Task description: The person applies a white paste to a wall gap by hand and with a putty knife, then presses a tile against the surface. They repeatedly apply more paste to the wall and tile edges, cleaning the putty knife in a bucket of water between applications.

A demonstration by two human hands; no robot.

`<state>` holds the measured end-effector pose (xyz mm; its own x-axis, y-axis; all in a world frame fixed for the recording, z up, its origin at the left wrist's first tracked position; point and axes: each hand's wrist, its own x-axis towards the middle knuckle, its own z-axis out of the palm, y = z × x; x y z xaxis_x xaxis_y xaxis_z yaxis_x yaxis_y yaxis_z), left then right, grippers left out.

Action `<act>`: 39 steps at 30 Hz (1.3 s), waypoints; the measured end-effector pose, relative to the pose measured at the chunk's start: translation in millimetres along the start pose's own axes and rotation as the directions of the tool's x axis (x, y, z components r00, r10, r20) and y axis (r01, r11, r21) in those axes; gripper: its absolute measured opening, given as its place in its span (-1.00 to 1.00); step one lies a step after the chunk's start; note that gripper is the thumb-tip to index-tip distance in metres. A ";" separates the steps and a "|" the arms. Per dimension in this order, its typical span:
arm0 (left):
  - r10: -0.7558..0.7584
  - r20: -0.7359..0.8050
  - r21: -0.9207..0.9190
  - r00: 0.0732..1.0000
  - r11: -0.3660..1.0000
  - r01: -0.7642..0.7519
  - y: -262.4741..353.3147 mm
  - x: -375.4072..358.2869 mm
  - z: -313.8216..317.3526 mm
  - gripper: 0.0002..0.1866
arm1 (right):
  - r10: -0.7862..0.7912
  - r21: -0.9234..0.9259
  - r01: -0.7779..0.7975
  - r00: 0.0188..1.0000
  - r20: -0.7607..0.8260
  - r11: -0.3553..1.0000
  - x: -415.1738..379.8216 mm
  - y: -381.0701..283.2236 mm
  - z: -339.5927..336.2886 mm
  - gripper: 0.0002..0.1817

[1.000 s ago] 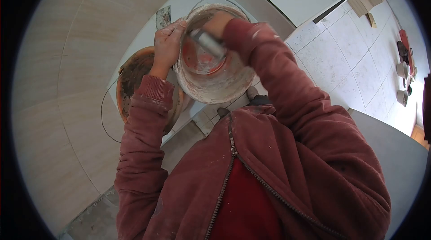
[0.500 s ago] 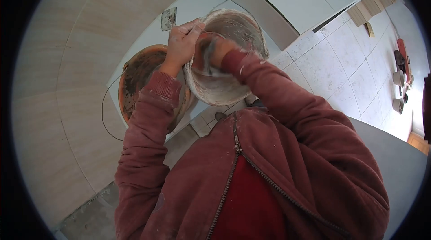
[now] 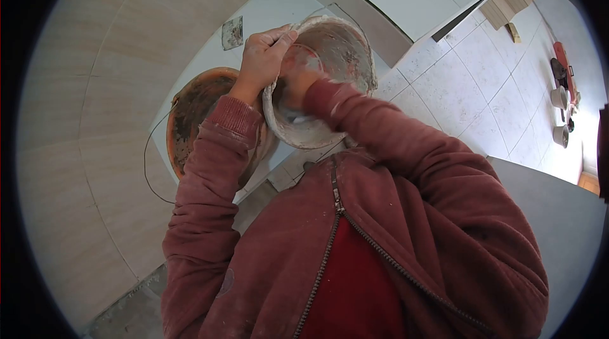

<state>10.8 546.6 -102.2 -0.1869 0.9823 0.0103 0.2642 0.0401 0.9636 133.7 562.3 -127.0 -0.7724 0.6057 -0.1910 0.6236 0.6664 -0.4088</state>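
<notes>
Presently, we find the plaster-crusted bucket [image 3: 346, 53] tipped on its side, its open mouth facing us, just beside and partly over the edge of the orange bucket [image 3: 170, 130]. Our left hand [image 3: 261, 60] is closed on its rim, the thumb over the lip. Our right hand [image 3: 302, 88] is inside the mouth, near the wall on the left hand's side, and is badly blurred; we cannot tell how its fingers stand or whether they hold anything.

Compared with one second earlier, when a metal-coloured tool showed plainly in the right hand, we note only a pale smear below the fingers, too indistinct to identify. Against the half-second-earlier view, the right hand sits lower in the mouth, closer to the body. The left hand's grip on the rim is unchanged. A reddish patch remains visible on the bucket's bottom, partly covered by the right hand.

We record the orange bucket standing on the white surface [image 3: 257, 6], dark residue coating its inside, its wire handle [image 3: 146, 168] hanging out to the left. Beyond it, a stained square piece [image 3: 232, 33] lies flat on the same surface, apart from both buckets. At the right, on the tiled floor [image 3: 453, 85], we observe a long red object [image 3: 563, 60] and two small pails [image 3: 559, 98] near it.
</notes>
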 end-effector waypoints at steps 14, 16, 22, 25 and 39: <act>0.028 -0.040 0.012 0.999 1.000 -0.027 2.4 -1.2 -13.0 -0.65 | 0.084 0.322 -0.062 0.995 -0.055 0.945 -8.1 -11.5 -41.2 -0.61; 0.015 -0.017 -0.021 1.000 1.000 -0.015 1.4 0.1 -10.6 -0.66 | -0.035 0.249 0.034 0.999 -0.001 0.968 -22.6 -17.8 -38.3 -0.61; 0.023 -0.013 0.030 1.000 0.999 -0.023 9.3 -0.4 -8.4 -0.67 | 0.169 0.240 -0.146 0.983 -0.074 0.960 9.4 40.0 -52.0 -0.57; -0.005 0.064 -0.062 0.998 0.998 0.009 1.2 6.7 -6.8 -0.66 | 0.010 -0.031 -0.011 0.999 -0.046 0.999 4.5 -14.8 -18.3 -0.58; -0.015 -0.006 0.000 1.000 1.000 0.015 9.0 2.4 -8.0 -0.67 | -0.007 0.234 0.070 0.965 -0.260 0.970 -17.3 24.1 1.3 -0.61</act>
<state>5.1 547.8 -91.4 -0.1969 0.9804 -0.0025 0.2612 0.0549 0.9637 162.0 567.3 -134.7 -0.7185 0.6936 0.0508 0.5228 0.5868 -0.6183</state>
